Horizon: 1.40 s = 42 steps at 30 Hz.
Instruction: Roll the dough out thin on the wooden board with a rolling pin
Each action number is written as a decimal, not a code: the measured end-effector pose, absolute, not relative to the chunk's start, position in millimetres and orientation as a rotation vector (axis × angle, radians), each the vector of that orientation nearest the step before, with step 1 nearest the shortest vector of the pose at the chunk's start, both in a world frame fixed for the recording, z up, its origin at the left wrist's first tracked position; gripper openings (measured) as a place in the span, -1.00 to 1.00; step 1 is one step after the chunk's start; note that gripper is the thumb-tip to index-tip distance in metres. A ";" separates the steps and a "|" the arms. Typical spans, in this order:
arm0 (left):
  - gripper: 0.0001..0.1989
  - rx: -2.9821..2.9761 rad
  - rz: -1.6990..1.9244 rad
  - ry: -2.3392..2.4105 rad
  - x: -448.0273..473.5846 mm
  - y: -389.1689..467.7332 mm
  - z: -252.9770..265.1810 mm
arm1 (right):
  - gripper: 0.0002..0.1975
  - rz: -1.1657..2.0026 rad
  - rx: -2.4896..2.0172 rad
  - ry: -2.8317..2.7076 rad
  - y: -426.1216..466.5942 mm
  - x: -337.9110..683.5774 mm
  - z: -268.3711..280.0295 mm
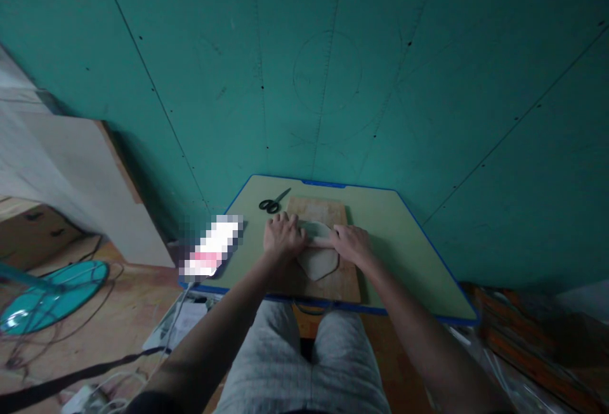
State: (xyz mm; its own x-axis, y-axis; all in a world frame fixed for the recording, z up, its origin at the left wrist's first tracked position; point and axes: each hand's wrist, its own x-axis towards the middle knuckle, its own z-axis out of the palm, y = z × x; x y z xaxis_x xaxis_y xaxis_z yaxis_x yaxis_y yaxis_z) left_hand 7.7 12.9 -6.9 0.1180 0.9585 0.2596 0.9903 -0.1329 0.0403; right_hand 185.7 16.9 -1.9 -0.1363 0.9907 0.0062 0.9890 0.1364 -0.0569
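Note:
A flat, pale sheet of dough or clay (318,267) lies on a wooden board (349,278). Across it runs a light rolling pin (320,242), with part of the sheet showing on its far side. My left hand (285,236) is closed over the pin's left end, fingers bent. On the right end, my right hand (351,243) grips the pin with curled fingers. Both hands hide the pin's ends. Black-handled scissors (273,203) lie beyond my left hand, beside the board's far left corner.
The small table (409,255) has a blue rim and stands against a green wall (328,71). A phone (212,249), blurred out, rests at its left edge with a cable (179,309) hanging down. On the floor at left are a turquoise round base (57,293) and wires.

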 end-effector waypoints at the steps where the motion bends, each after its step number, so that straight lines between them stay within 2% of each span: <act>1: -0.65 -2.261 -0.320 -1.957 7.2 18.3 -6.7 | -0.65 0.029 -2.019 -2.342 11.3 186.1 -2.7; 10: -0.60 -2.441 -0.249 -1.826 11.2 63.5 -9.0 | -0.63 -0.175 -1.934 -2.281 -23.8 178.8 -15.8; 15: -0.62 -2.495 -0.241 -1.834 20.5 78.3 -7.9 | -0.60 -0.103 -2.032 -2.232 -26.1 175.5 -17.7; 22: -0.59 -2.407 -0.289 -1.906 12.3 36.0 -6.0 | -0.50 -0.090 -1.796 -2.560 -0.7 194.3 -7.1; 25: -0.51 -2.361 -0.405 -1.852 -2.3 14.3 -9.8 | -0.55 -0.039 -1.726 -2.584 8.2 203.2 -7.0; 28: -0.45 -2.198 -0.458 -2.008 -16.1 2.5 -7.9 | -0.62 0.135 -1.873 -2.298 8.7 223.9 -13.6; 31: -0.59 -2.257 -0.355 -2.079 -16.4 0.5 1.3 | -0.52 0.410 -1.899 -1.869 0.8 258.6 -25.6; 36: -0.54 -2.437 -0.040 -2.282 12.8 15.6 16.0 | -0.40 0.772 -1.718 -1.381 -24.9 298.4 -45.4; 42: -0.51 -2.452 0.060 -2.337 28.5 39.1 18.0 | -0.37 0.791 -1.676 -1.150 -37.1 290.4 -53.9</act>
State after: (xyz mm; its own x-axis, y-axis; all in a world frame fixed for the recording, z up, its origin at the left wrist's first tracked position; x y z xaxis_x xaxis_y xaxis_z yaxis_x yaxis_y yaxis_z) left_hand 28.5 39.1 18.0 0.0622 0.9792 -0.1931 0.9878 -0.0327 0.1524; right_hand 290.4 -37.1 -53.9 0.3558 0.9346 -0.0067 0.3398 -0.1361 -0.9306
